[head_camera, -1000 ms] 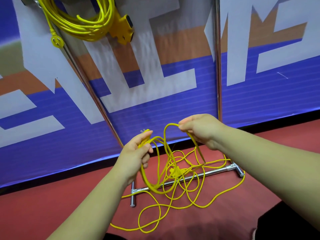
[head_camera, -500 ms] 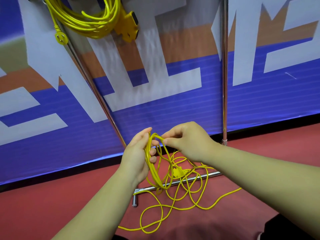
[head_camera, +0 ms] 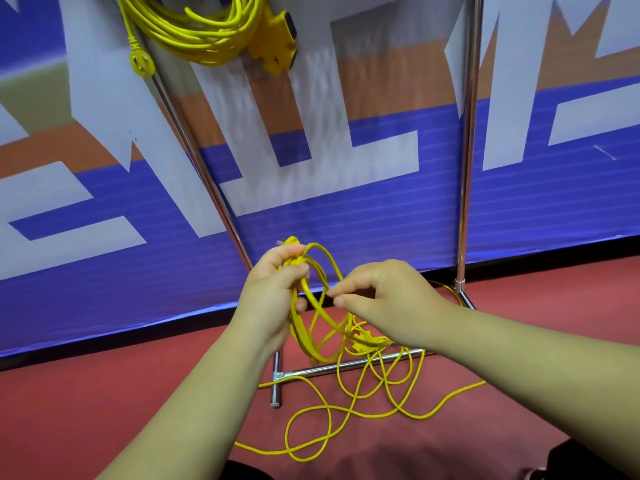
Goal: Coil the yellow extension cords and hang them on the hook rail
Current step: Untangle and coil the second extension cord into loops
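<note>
A loose yellow extension cord (head_camera: 346, 415) lies tangled on the red floor around the rack's base. My left hand (head_camera: 273, 296) is closed around several gathered loops of it, with the plug end sticking up above my fingers. My right hand (head_camera: 384, 299) sits just right of the loops, thumb and forefinger pinched together at a strand. A second yellow cord (head_camera: 201, 32), coiled, hangs at the top left of the rack with its yellow socket block (head_camera: 278, 39) and round plug (head_camera: 141, 64) dangling.
A chrome rack stands against a blue, white and orange banner: a slanted pole (head_camera: 194, 150), an upright pole (head_camera: 467, 150) and a floor bar (head_camera: 346, 367) with a short foot (head_camera: 275, 386). Cord loops cross the floor bar. Dark clothing shows at the bottom right.
My right hand brought a strand over to my left hand, which closed on it as another loop. The right hand then drew back slightly to the right and lower. The camera view shifted.
</note>
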The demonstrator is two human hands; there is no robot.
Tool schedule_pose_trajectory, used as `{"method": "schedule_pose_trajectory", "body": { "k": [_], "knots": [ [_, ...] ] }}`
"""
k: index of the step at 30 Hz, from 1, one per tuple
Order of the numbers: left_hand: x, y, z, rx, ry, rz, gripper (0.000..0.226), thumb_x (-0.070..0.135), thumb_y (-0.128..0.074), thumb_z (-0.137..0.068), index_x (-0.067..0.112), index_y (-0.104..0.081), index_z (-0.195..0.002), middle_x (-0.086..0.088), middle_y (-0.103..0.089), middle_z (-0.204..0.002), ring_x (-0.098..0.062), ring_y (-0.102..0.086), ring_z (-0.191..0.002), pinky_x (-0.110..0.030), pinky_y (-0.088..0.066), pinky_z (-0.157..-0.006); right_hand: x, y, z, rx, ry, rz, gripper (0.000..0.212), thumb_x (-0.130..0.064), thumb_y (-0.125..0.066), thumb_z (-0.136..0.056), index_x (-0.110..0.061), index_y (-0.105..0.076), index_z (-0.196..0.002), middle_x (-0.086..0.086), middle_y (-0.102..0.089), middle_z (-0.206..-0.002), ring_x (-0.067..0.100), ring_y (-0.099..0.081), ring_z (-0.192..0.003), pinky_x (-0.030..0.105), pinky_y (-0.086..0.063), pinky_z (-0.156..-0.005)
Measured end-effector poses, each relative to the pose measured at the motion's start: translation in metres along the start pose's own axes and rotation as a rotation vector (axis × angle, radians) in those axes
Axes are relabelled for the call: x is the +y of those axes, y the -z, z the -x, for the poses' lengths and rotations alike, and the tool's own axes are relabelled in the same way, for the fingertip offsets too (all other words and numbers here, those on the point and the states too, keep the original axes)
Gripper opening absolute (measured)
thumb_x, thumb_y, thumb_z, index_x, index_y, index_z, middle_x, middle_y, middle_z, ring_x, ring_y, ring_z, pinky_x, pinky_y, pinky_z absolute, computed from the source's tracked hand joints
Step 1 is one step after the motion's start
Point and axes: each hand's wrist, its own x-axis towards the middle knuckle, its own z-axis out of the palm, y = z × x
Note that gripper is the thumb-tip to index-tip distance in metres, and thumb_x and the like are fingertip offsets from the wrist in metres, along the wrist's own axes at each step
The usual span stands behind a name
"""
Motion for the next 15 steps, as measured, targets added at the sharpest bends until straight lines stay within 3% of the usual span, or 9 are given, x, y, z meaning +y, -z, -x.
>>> {"method": "schedule_pose_trajectory", "body": {
  "k": [4, 6, 9, 12, 15],
  "knots": [
    [0.009, 0.014, 0.002, -0.084, -0.008, 0.024, 0.032, -0.008, -0.041, -0.094, 0.013, -0.06, -0.108, -0.005, -0.047, -0.067, -0.018, -0.047, -0.055, -0.035, -0.051, -0.061, 0.014, 0.015, -0.003, 0.096, -0.08, -0.007, 0.012, -0.023, -0.08, -0.082, -0.028, -0.074, -0.09, -0.017, -0.066, -0.074, -0.005, -0.059, -0.07, 0.018, -0.042, -0.068],
    [0.014, 0.018, 0.006, -0.181, 0.038, 0.057, 0.032, -0.008, -0.039, -0.094, 0.015, -0.059, -0.105, -0.004, -0.044, -0.069, -0.015, -0.039, -0.046, -0.029, -0.042, -0.051, 0.018, 0.021, -0.008, 0.127, -0.106, -0.049, 0.027, -0.027, -0.083, -0.078, -0.029, -0.066, -0.098, -0.018, -0.065, -0.091, -0.006, -0.061, -0.08, 0.019, -0.046, -0.075],
    [0.02, 0.024, 0.012, -0.326, 0.108, 0.106, 0.032, -0.006, -0.039, -0.09, 0.016, -0.06, -0.1, -0.004, -0.041, -0.07, -0.008, -0.026, -0.042, -0.018, -0.021, -0.042, 0.019, 0.024, -0.013, 0.046, -0.123, -0.125, 0.065, -0.036, -0.087, -0.071, -0.031, -0.05, -0.124, -0.015, -0.056, -0.126, 0.004, -0.058, -0.113, 0.027, -0.048, -0.093],
    [0.023, 0.03, 0.014, -0.487, 0.18, 0.2, 0.029, -0.001, -0.046, -0.081, 0.017, -0.064, -0.095, -0.004, -0.041, -0.07, -0.004, -0.025, -0.04, -0.014, -0.019, -0.037, 0.017, 0.022, -0.015, -0.082, -0.113, -0.147, 0.1, -0.039, -0.087, -0.07, -0.033, -0.026, -0.148, -0.01, -0.04, -0.147, 0.005, -0.044, -0.134, 0.027, -0.039, -0.105],
    [0.024, 0.037, 0.012, -0.626, 0.217, 0.318, 0.028, 0.002, -0.063, -0.076, 0.016, -0.063, -0.101, -0.003, -0.04, -0.07, -0.002, -0.029, -0.038, -0.012, -0.023, -0.035, 0.02, 0.016, -0.017, -0.259, -0.122, -0.183, 0.106, -0.036, -0.085, -0.076, -0.036, -0.012, -0.153, -0.007, -0.045, -0.148, -0.004, -0.043, -0.135, 0.03, -0.047, -0.103]
  ]
}}
